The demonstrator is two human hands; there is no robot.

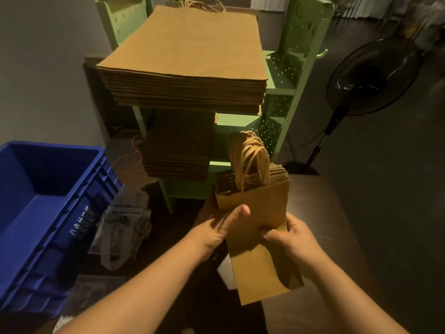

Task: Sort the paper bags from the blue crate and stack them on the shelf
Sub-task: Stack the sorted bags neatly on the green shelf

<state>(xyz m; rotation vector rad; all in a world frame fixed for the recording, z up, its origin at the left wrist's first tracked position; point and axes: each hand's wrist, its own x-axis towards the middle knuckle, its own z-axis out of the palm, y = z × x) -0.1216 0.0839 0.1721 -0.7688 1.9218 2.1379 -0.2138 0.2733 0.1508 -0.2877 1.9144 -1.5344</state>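
Note:
I hold a bundle of small brown paper bags upright in front of me, their twine handles sticking up. My left hand grips the bundle's left side with the thumb across its front. From the right, my right hand pinches its edge. The green shelf stands just beyond; a tall stack of large flat bags lies on its upper level and a stack of medium bags on the level below. The blue crate at the left looks empty inside.
A black standing fan stands right of the shelf. A crumpled plastic bag lies on the floor between crate and shelf. An orange cable runs behind the shelf. A dark table surface lies under my right hand.

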